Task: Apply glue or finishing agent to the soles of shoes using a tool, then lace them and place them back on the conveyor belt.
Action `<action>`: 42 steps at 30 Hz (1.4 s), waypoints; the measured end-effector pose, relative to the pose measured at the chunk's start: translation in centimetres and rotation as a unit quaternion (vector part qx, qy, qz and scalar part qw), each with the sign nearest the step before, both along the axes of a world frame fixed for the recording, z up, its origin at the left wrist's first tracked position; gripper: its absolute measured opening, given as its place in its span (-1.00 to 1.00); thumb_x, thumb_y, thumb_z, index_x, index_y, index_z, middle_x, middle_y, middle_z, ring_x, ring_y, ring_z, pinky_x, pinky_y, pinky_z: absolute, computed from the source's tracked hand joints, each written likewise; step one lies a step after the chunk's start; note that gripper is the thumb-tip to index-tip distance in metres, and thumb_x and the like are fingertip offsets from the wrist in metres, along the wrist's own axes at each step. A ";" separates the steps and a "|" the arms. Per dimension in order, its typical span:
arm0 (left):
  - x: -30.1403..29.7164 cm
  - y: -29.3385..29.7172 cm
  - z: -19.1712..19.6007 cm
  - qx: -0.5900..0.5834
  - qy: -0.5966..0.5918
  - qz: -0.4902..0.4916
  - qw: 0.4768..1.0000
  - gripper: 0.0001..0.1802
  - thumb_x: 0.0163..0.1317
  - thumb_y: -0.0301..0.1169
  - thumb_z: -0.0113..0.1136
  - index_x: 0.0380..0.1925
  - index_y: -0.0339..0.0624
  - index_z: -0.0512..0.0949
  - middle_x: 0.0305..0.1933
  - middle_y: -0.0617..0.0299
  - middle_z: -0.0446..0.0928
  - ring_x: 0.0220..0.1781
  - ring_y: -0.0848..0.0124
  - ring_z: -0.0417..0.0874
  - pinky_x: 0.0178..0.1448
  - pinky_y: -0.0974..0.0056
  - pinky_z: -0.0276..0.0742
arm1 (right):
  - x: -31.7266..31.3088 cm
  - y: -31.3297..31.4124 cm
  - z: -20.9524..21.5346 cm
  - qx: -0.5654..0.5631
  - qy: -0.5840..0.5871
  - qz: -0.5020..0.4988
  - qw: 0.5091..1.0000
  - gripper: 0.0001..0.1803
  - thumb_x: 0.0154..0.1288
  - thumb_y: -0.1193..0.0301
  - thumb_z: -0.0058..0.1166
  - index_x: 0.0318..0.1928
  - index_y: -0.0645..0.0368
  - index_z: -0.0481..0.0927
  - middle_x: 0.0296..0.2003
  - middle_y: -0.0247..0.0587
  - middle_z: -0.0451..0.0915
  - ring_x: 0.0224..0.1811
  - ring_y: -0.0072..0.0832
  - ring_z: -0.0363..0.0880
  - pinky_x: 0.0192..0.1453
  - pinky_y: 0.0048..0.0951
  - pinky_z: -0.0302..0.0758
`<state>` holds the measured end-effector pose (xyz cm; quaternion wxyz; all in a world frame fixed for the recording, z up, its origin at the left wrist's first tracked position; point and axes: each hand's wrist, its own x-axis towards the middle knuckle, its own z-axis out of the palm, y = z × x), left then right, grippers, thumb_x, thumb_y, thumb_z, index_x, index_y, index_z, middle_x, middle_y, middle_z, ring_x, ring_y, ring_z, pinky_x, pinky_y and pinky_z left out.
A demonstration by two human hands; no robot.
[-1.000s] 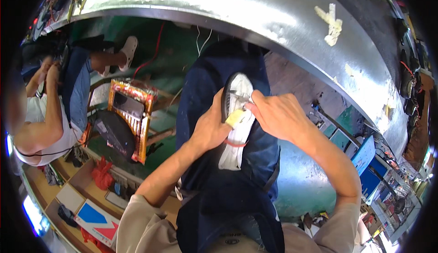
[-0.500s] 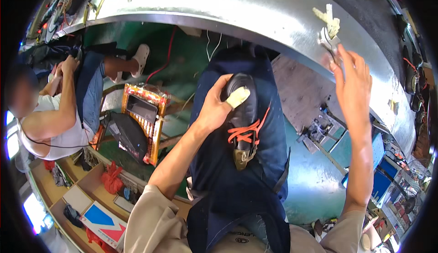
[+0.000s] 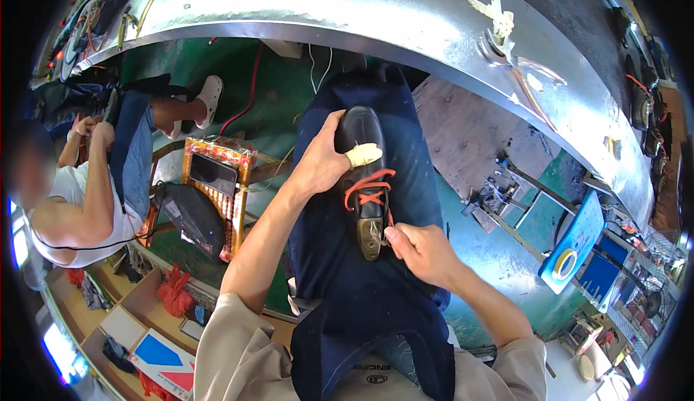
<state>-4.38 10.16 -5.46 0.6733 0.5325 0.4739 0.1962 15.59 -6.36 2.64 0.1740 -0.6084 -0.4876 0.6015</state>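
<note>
The black shoe (image 3: 358,124) lies on the person's lap, toe far, heel near. It looks fairly light, with a firm sole and toe that should bear a tight grip; the leather upper is probably smooth enough to slide, and the heel end seems softer. The toe's left side offers a good hold, and there the left hand (image 3: 324,161) has its fingers closed round the shoe, thumb across the top (the thumb is wrapped in pale yellow tape (image 3: 365,155)). The right hand (image 3: 419,253) has its fingers narrow at the heel, apparently pinching a pale string (image 3: 381,240), beside the orange lace (image 3: 371,186).

Near left, a divided wooden box (image 3: 148,289) holds a red plastic bag (image 3: 176,292) in one compartment and a dark cloth (image 3: 118,348) in another.
</note>
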 end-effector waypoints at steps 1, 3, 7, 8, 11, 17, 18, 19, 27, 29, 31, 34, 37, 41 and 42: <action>0.8 -0.2 0.4 0.049 0.057 -0.034 0.997 -0.12 0.21 -0.36 0.53 0.44 -0.34 0.25 0.20 0.01 0.59 0.22 0.25 0.65 0.31 0.14 0.59 | 1.1 0.2 0.8 0.009 -0.025 0.056 0.998 -0.51 0.64 0.07 -0.07 -0.34 0.21 0.58 -0.57 -0.06 0.59 -0.46 -0.01 0.64 -0.27 -0.12 0.51; 2.7 0.4 2.5 0.052 0.137 -0.068 0.987 -0.22 0.26 -0.41 0.44 0.46 -0.20 0.32 0.34 -0.06 0.52 0.38 0.12 0.56 0.41 0.01 0.48 | 2.7 0.4 1.0 0.068 -0.068 0.144 0.985 -0.59 0.63 0.17 -0.03 -0.33 0.19 0.63 -0.59 -0.14 0.61 -0.48 -0.12 0.68 -0.30 -0.20 0.54; 2.1 -1.2 1.7 0.412 0.198 -0.091 0.885 -0.21 0.20 -0.45 0.45 0.47 0.07 0.42 0.59 -0.03 0.23 0.67 0.06 0.16 0.67 -0.07 0.01 | 4.1 3.2 4.2 -0.033 0.158 0.023 0.987 -0.71 0.60 0.33 0.06 -0.27 0.22 0.68 -0.50 -0.31 0.70 -0.48 -0.61 0.66 -0.34 -0.53 0.52; 2.6 -1.6 2.2 0.408 0.012 -0.088 0.908 -0.36 0.28 -0.39 0.40 0.39 0.00 0.51 0.52 -0.02 0.36 0.63 0.06 0.25 0.69 -0.06 -0.04 | 5.0 3.4 4.0 -0.052 0.238 -0.056 0.968 -0.65 0.64 0.22 0.01 -0.22 0.20 0.68 -0.37 -0.29 0.71 -0.52 -0.65 0.56 -0.40 -0.56 0.45; 2.3 -2.1 5.4 0.084 -0.099 -0.346 0.929 -0.73 0.54 -0.28 0.10 0.09 -0.12 0.62 -0.03 0.18 0.70 0.25 0.21 0.64 0.61 -0.04 0.24 | 5.5 5.7 3.1 0.033 0.472 -0.261 0.842 -0.53 0.67 0.04 -0.10 -0.09 0.21 0.64 -0.29 -0.28 0.68 -0.59 -0.70 0.40 -0.48 -0.63 0.28; 2.6 0.3 3.0 -0.126 -0.201 0.043 0.970 -0.74 0.65 -0.31 -0.08 -0.04 -0.18 0.57 -0.13 0.25 0.63 0.05 0.44 0.64 0.30 0.24 0.54 | 1.4 8.0 1.2 0.250 -0.019 0.045 0.967 -0.71 0.49 0.17 0.22 0.04 0.05 0.72 -0.30 -0.33 0.61 -0.43 -0.47 0.63 -0.34 -0.37 0.56; 2.7 0.5 3.1 -0.095 -0.172 0.031 0.980 -0.75 0.65 -0.31 -0.08 -0.04 -0.19 0.57 -0.09 0.24 0.64 0.06 0.44 0.64 0.29 0.26 0.54 | 0.5 8.9 1.1 0.318 -0.124 0.110 0.934 -0.75 0.41 0.23 0.30 0.01 0.02 0.75 -0.27 -0.32 0.61 -0.37 -0.41 0.67 -0.28 -0.32 0.61; 2.7 0.5 2.9 -0.097 -0.172 0.033 0.980 -0.75 0.65 -0.31 -0.08 -0.04 -0.19 0.57 -0.09 0.24 0.64 0.06 0.44 0.64 0.29 0.26 0.54 | -0.2 9.6 1.2 0.343 -0.216 0.152 0.901 -0.82 0.32 0.24 0.33 -0.13 -0.01 0.77 -0.24 -0.30 0.58 -0.27 -0.35 0.67 -0.25 -0.27 0.62; 3.0 -0.7 0.1 0.001 -0.161 0.050 0.986 -0.82 0.63 -0.38 0.00 -0.02 -0.17 0.57 -0.01 0.25 0.67 0.10 0.50 0.63 0.22 0.34 0.51 | -0.7 8.3 2.1 0.341 -0.126 0.254 0.896 -0.83 0.09 0.38 0.24 -0.58 0.13 0.61 -0.52 -0.19 0.53 -0.47 -0.22 0.64 -0.40 -0.18 0.58; 4.0 -0.9 0.9 -0.017 -0.142 0.041 0.989 -0.82 0.63 -0.38 0.00 -0.01 -0.18 0.57 0.01 0.25 0.68 0.13 0.51 0.63 0.18 0.36 0.52 | -2.1 5.8 1.7 0.313 -0.094 0.253 0.911 -0.82 0.07 0.37 0.26 -0.60 0.09 0.60 -0.57 -0.20 0.54 -0.52 -0.20 0.63 -0.42 -0.15 0.56; 2.9 -0.9 1.6 -0.051 -0.185 0.030 0.981 -0.79 0.63 -0.32 0.01 0.00 -0.17 0.57 0.07 0.19 0.69 0.22 0.45 0.62 0.29 0.28 0.47 | -2.2 6.3 1.9 0.241 -0.043 0.234 0.941 -0.76 0.20 0.33 0.30 -0.55 0.11 0.59 -0.49 -0.24 0.55 -0.51 -0.22 0.59 -0.41 -0.21 0.52; 1.3 -1.3 4.7 -0.225 -0.296 0.083 0.924 -0.76 0.64 -0.23 -0.02 0.00 -0.12 0.55 0.12 0.06 0.68 0.24 0.30 0.65 0.39 0.12 0.43 | -0.5 7.3 2.2 0.316 -0.023 0.150 0.937 -0.75 0.32 0.31 0.31 -0.48 0.13 0.64 -0.46 -0.26 0.56 -0.50 -0.26 0.59 -0.34 -0.26 0.53; -0.6 -3.4 6.3 -0.304 -0.315 0.114 0.892 -0.79 0.62 -0.23 0.02 -0.05 -0.10 0.54 -0.13 0.21 0.62 -0.03 0.34 0.64 0.16 0.18 0.50 | 3.0 6.3 1.7 0.261 0.012 0.081 0.962 -0.83 0.38 0.34 0.32 -0.33 0.14 0.70 -0.42 -0.27 0.63 -0.43 -0.37 0.62 -0.27 -0.36 0.53; -2.1 -5.8 3.1 -0.113 -0.083 0.059 0.988 -0.79 0.56 -0.24 0.09 -0.10 -0.13 0.54 -0.44 0.37 0.43 -0.42 0.38 0.50 -0.25 0.19 0.50 | 3.6 5.4 0.3 0.146 -0.009 0.105 0.984 -0.82 0.43 0.27 0.26 -0.25 0.10 0.70 -0.40 -0.25 0.68 -0.43 -0.38 0.65 -0.32 -0.36 0.52; -1.7 -6.5 2.5 0.116 0.041 0.018 0.992 -0.78 0.54 -0.24 0.11 -0.10 -0.16 0.56 -0.46 0.37 0.45 -0.47 0.40 0.49 -0.31 0.20 0.50 | 3.3 5.1 0.2 0.199 0.001 0.099 0.975 -0.80 0.43 0.23 0.24 -0.25 0.09 0.68 -0.40 -0.25 0.67 -0.44 -0.31 0.66 -0.34 -0.31 0.52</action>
